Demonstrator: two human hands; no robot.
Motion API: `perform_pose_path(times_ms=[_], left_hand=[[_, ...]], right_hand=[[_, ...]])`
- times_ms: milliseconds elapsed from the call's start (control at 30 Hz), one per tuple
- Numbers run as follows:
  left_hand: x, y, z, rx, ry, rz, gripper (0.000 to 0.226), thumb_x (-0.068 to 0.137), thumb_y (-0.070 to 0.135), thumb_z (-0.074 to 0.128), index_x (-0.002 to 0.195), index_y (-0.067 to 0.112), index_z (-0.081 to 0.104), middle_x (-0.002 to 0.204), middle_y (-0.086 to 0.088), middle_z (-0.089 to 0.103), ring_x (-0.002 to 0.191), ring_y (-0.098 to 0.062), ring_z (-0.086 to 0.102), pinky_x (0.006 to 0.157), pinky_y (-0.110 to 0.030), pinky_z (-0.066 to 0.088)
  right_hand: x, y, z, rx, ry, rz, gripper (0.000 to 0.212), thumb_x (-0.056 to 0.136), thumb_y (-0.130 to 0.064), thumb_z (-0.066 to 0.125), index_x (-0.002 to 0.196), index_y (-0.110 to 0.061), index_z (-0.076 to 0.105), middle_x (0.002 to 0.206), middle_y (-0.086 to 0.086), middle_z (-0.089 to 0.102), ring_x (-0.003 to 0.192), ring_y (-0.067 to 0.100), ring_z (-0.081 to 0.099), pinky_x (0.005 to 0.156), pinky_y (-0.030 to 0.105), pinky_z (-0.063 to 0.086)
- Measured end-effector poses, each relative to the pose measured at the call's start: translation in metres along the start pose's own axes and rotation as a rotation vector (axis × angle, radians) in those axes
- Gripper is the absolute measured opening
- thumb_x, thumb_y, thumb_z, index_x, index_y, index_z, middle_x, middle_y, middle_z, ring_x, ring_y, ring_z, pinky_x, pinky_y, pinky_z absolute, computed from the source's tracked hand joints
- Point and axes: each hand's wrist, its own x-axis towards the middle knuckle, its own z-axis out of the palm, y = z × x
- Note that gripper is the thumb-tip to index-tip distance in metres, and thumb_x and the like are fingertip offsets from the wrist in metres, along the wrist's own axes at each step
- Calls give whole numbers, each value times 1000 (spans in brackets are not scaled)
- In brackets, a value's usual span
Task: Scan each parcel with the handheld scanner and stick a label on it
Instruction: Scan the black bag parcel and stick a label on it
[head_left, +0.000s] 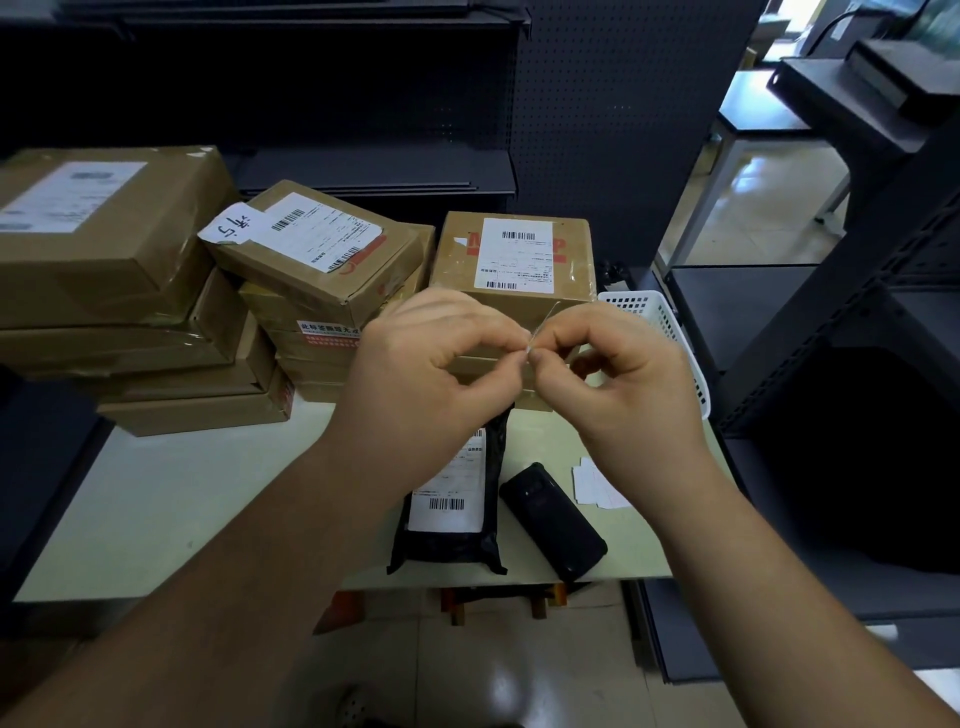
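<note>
Left hand and right hand: fingers curled, tips meeting, both pinching a label edge-on. Below the fingers, black parcel just beside scanner, both on the desk.

Dim, wide-angle warp, glare on the floor

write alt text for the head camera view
The left hand and right hand pinch a thin label above a black parcel and handheld scanner lying on a table; stacked cardboard boxes sit behind, a white basket at right.
</note>
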Motion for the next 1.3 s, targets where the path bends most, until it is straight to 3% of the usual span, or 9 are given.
perform_pose_path(times_ms=[200,333,567,767,833,933,1000,1067,1300], left_hand=[[1,2,-2,72,-16,33,5,78,6,74,80,8,77,87,5,75,87,-17,69,77,-49,53],[2,5,-2,50,0,26,5,76,2,72,78,6,76,83,2,74,84,-17,68,77,-43,54],[-3,11,1,-98,36,-141,9,78,-3,71,80,5,76,86,1,73,87,-11,69,81,-26,53],[-6,15,2,-291,78,-271,12,83,-2,68,83,8,74,93,-2,73,92,-17,70,85,-30,55],[-6,15,1,-299,71,-241,10,82,-3,69,84,6,74,95,-4,73,93,-17,69,84,-29,55],[-5,14,0,-216,43,-117,6,80,-4,72,81,2,74,94,-6,72,92,-18,68,82,-28,53],[-6,11,1,-154,43,-52,5,80,-5,74,81,0,74,94,-6,71,92,-20,67,82,-30,53],[-6,9,1,-126,59,-48,7,80,-4,75,84,1,75,96,-6,71,95,-21,67,85,-32,53],[1,15,-2,-121,147,-466,42,77,27,75,116,31,60,126,10,57,118,-1,52,93,-17,44]], right_hand=[[-1,0,0,-108,4,-95,8,80,-9,64,73,-9,67,78,-5,63,76,9,59,60,20,46],[-3,1,0,-64,2,-81,7,81,-10,64,74,-10,67,79,-5,64,77,12,61,63,20,46],[-9,-1,9,267,27,156,6,78,-20,63,73,-24,65,77,-7,64,76,13,61,68,29,51],[-9,-8,10,661,32,402,10,82,-7,59,75,-12,64,77,3,65,73,18,64,66,29,56],[-8,-10,7,799,13,455,5,81,-10,58,81,-10,64,80,6,67,76,19,66,65,29,56],[-6,-10,3,882,-12,540,21,77,-18,65,95,-6,61,95,19,65,84,28,64,66,33,57],[-4,-10,2,838,0,562,7,82,-10,62,89,-8,64,92,19,63,81,27,63,66,32,57],[-4,-10,1,777,20,553,11,89,0,59,84,-8,66,81,10,67,71,18,65,65,30,58],[-2,-9,-5,670,39,514,8,83,-5,63,81,-10,69,80,5,73,72,16,66,60,26,54]])
